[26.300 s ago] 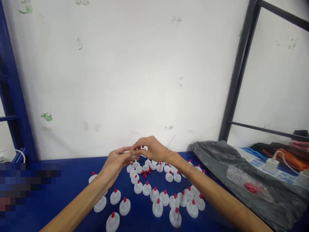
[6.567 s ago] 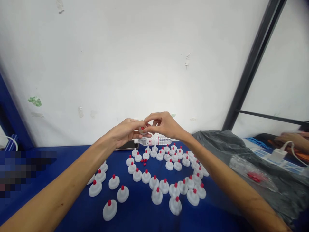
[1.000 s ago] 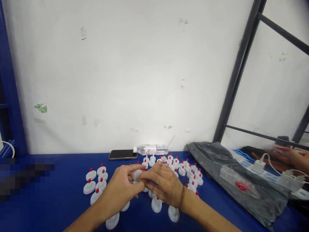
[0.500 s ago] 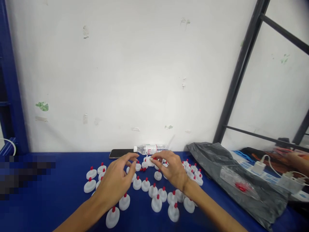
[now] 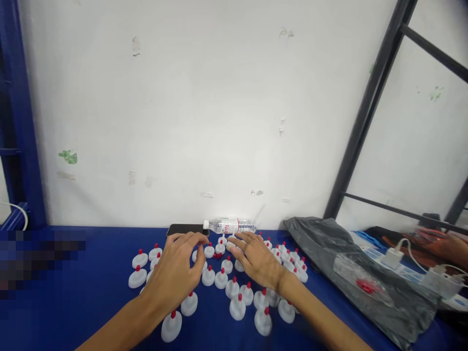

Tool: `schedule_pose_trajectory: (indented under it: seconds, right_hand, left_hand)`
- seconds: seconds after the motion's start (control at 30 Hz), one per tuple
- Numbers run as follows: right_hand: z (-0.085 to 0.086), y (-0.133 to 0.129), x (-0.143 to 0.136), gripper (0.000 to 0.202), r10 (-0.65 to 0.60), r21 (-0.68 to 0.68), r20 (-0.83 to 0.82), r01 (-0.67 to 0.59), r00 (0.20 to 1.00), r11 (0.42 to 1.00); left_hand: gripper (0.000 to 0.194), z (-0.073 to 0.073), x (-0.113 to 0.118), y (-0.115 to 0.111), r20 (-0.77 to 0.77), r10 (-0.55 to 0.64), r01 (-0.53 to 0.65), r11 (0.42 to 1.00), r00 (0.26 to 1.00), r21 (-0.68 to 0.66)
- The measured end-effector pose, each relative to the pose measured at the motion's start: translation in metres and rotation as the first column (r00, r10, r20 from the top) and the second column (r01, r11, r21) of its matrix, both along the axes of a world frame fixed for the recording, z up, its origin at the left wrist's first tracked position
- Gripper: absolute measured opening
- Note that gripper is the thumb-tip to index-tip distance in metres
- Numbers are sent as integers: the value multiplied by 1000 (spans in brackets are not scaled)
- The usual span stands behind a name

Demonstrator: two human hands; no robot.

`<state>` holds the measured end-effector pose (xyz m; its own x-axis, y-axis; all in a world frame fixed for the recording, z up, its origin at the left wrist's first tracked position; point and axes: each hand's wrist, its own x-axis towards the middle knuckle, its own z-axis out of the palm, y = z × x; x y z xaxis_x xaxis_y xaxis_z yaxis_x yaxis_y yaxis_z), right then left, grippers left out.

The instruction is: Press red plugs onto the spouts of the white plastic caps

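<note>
Several white translucent bottles with red tips (image 5: 237, 308) stand spread over the blue table (image 5: 91, 292). My left hand (image 5: 179, 268) hovers above the left part of them, thumb and fingers apart, with nothing seen between them. My right hand (image 5: 258, 258) is over the back middle of the group, fingers spread and palm down, near white pieces without red tips (image 5: 222, 240). Nothing shows in its grasp. A few loose red caps (image 5: 218, 255) lie between the hands. Some bottles are hidden under both hands.
A clear drink bottle (image 5: 230, 225) lies by the wall beside a black phone (image 5: 186, 229). On the right are a grey plastic bag (image 5: 314, 239), a clear packet with red pieces (image 5: 361, 280), and chargers with white cables (image 5: 393, 256). Another person's hand (image 5: 453, 246) shows at far right.
My right hand has opened from a pinch around a white piece, which it has let go, and its fingers now lie flatter. One more red-tipped bottle shows between the hands. The view has shifted slightly.
</note>
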<state>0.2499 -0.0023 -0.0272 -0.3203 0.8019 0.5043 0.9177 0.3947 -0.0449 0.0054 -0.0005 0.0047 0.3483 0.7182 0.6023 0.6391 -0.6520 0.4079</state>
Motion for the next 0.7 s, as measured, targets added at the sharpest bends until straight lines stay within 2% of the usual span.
schedule_pose_trajectory:
  seconds: [0.17, 0.27, 0.4, 0.5, 0.6, 0.7]
  right_hand:
    - [-15, 4, 4, 48, -8, -126, 63, 16, 998, 992]
    - [-14, 5, 5, 45, -2, -137, 50, 9, 999, 991]
    - [0, 0, 3, 41, 63, -45, -17, -64, 998, 997]
    - [13, -10, -4, 41, 128, 43, -139, -123, 982, 992]
    - [21, -25, -16, 41, 211, 59, -231, -203, 950, 977]
    - [25, -38, -27, 43, 316, 52, -246, -314, 916, 948]
  left_hand:
    - [29, -1, -1, -1, 31, 35, -36, 999, 999, 24]
    - [34, -1, -1, -1, 23, 25, -25, 1000, 999, 1]
    - [44, -4, -2, 2, -6, 5, -5, 1000, 1000, -7]
    - [49, -4, -3, 2, -29, 14, -14, 1000, 999, 1]
    - [48, 0, -5, -1, -59, 28, -28, 1000, 998, -9]
    - [50, 6, -7, -4, -90, 45, -51, 997, 995, -64]
